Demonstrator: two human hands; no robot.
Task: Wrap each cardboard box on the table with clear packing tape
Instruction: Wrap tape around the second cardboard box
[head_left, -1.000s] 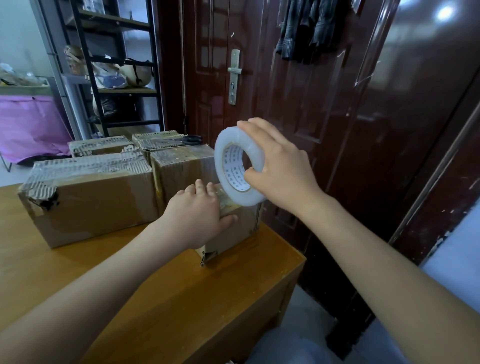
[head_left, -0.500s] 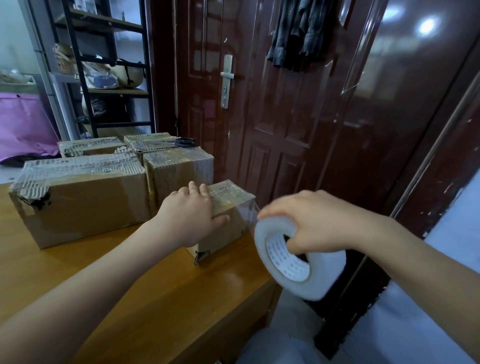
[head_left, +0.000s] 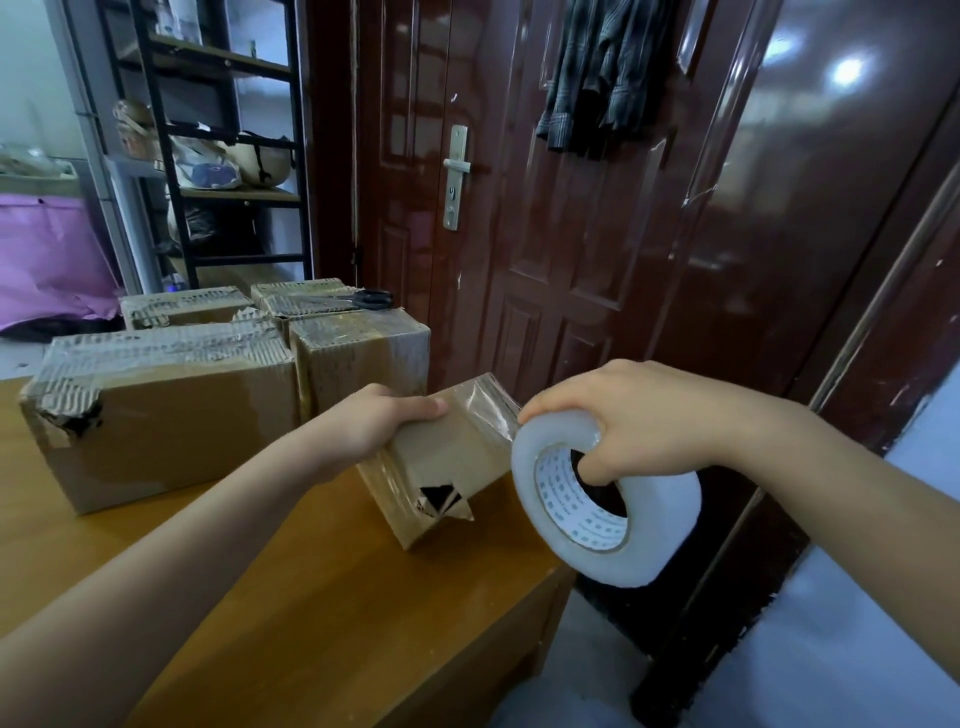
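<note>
While the left hand (head_left: 371, 428) grips the top edge of the small cardboard box (head_left: 441, 462), tilting it so that its torn lower corner rests on the wooden table (head_left: 291, 597) near the table's right edge, the right hand (head_left: 639, 421) holds the roll of clear packing tape (head_left: 605, 499), thumb hooked through the core and fingers curled over the outer rim. A band of clear tape (head_left: 493, 410) runs from the roll onto the upper right face of the box; roll and box are just beside each other. Behind the left forearm lies a large taped box (head_left: 166, 410), with a taller box (head_left: 358, 353) beside it and two more boxes (head_left: 187, 309) farther back. A pair of scissors (head_left: 366, 299) rests on the rear right box, before the dark red door (head_left: 545, 260).
</note>
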